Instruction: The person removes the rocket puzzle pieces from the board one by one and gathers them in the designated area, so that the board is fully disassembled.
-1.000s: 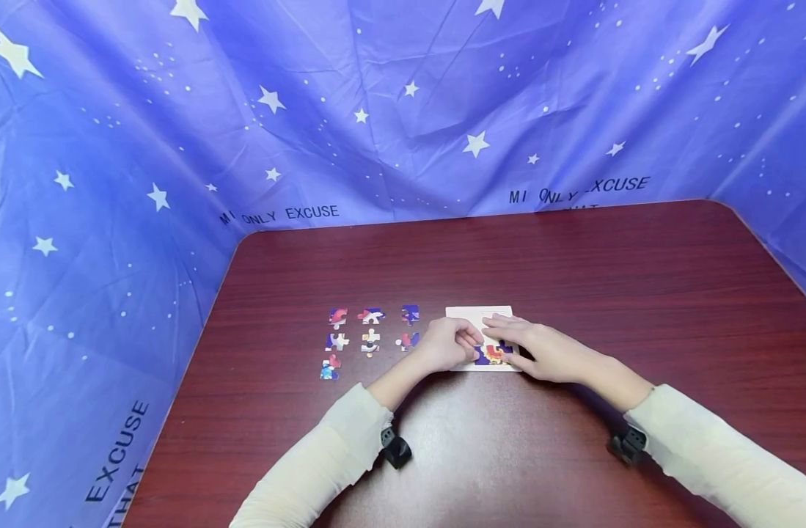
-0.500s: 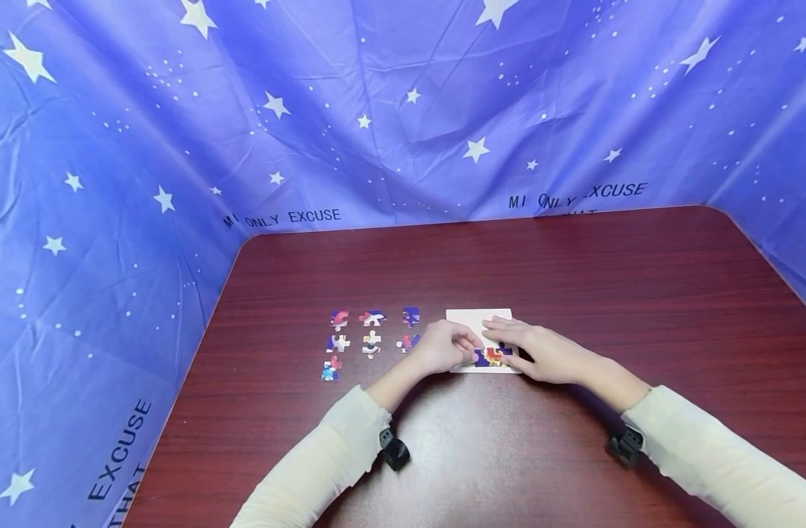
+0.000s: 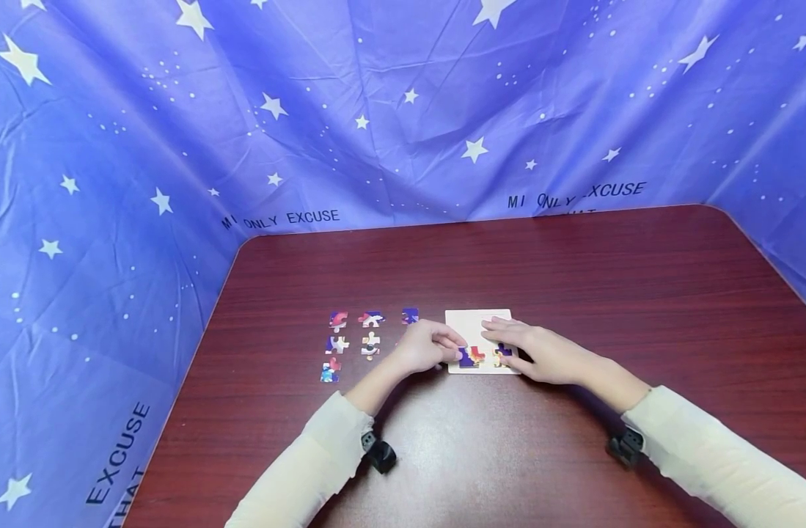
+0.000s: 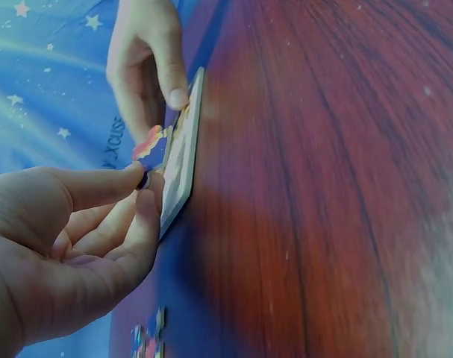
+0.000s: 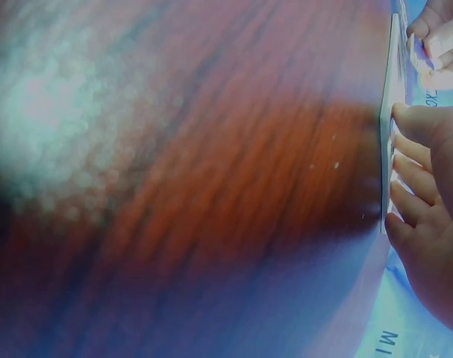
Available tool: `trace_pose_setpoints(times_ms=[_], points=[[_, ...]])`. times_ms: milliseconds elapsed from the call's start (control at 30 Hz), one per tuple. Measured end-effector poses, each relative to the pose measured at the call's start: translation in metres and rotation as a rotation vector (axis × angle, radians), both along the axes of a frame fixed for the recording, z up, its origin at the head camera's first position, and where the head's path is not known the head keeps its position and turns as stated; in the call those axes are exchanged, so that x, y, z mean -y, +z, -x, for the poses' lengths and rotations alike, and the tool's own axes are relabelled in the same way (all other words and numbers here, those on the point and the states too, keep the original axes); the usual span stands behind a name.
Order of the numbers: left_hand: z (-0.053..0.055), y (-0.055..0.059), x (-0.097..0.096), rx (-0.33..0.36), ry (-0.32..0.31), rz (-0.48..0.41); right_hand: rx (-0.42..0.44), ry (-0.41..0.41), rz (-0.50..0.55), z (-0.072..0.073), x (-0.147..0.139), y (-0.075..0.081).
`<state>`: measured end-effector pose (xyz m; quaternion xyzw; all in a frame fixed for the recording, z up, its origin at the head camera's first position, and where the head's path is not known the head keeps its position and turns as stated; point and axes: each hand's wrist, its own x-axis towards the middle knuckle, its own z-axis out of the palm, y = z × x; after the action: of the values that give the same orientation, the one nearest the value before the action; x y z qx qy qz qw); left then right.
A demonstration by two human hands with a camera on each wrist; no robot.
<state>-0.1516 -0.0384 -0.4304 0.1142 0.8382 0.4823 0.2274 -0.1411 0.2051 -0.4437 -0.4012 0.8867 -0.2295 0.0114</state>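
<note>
My left hand (image 3: pixel 424 346) pinches a purple, red and yellow jigsaw piece (image 4: pixel 155 153) between thumb and fingers. It is raised over the front of the white puzzle board (image 3: pixel 465 323) and tilted in the left wrist view. A second purple and yellow jigsaw piece (image 3: pixel 502 355) lies on the board's right part, a gap away from the pinched one. Over that right side rests my right hand (image 3: pixel 541 352), its fingers extended across the board and the thumb (image 4: pixel 178 98) down by the near edge. The hand covers part of the board's right edge.
Left of the board, several loose jigsaw pieces (image 3: pixel 370 345) lie in rough rows on the dark red wooden table (image 3: pixel 297 279). My left hand hides part of that group. A blue star-patterned curtain (image 3: pixel 376 147) hangs behind the table and along its sides.
My left hand has moved left, taking the pinched jigsaw piece away from the piece at the right, so a gap shows between them. My right hand has stayed in place.
</note>
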Motion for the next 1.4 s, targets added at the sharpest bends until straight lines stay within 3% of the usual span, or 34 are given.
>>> trace_pose_setpoints(times_ms=[100, 433, 900, 1200, 1400], points=[[-0.001, 0.000, 0.009, 0.021, 0.019, -0.015, 0.008, 0.001, 0.007, 0.000, 0.000, 0.000], [-0.006, 0.001, 0.042, -0.006, 0.072, -0.023, 0.004, -0.004, -0.007, -0.001, 0.000, -0.001], [-0.014, 0.002, 0.081, -0.053, 0.118, 0.067, 0.006, -0.002, -0.003, -0.001, 0.001, -0.001], [-0.031, 0.001, 0.108, -0.080, 0.139, 0.195, 0.003, 0.000, -0.003, 0.000, 0.001, -0.001], [-0.039, 0.007, 0.119, -0.190, 0.210, 0.324, 0.004, -0.007, 0.002, 0.001, 0.000, -0.001]])
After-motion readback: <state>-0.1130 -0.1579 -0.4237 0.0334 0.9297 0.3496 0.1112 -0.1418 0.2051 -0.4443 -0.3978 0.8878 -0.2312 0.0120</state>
